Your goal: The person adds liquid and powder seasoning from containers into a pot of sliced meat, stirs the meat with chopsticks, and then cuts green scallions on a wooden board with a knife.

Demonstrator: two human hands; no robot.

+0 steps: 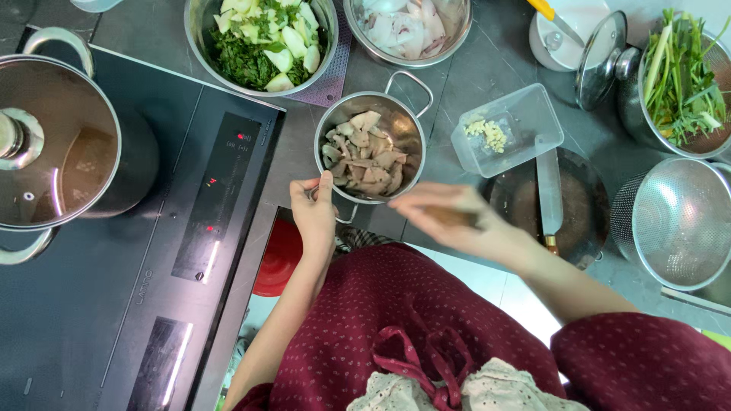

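Two hands meet at a small steel pot (371, 148) of pale sliced pieces. The left hand (314, 217) sits at the pot's 7 o'clock, fingers pinched on the near loop handle at the rim, thumb up along the pot wall, forearm running back toward the body at 6 o'clock. The right hand (449, 217) is blurred with motion at the pot's 5 o'clock; its fingers close around something brownish and stick-like, though the blur hides just what it is, and its fingertips point toward 9 o'clock, at the pot's near rim. The left hand is the nearer of the two to the pot and already touches it; the right lies just beside the rim. The pot's handles line up from 7 to 1 o'clock.

Outward from the pot: at 3 o'clock a clear tub (508, 129) with a little minced garlic, and past it a dark pan (582, 205) with a cleaver (549, 190) across it. At 11 o'clock a bowl of greens (263, 42); at 12 o'clock a bowl of pale slices (407, 29). At 9 o'clock a cooktop (152, 251) carries a lidded pot (57, 141). Far at 3 o'clock stand a colander (678, 221) and a bowl of herbs (685, 76).
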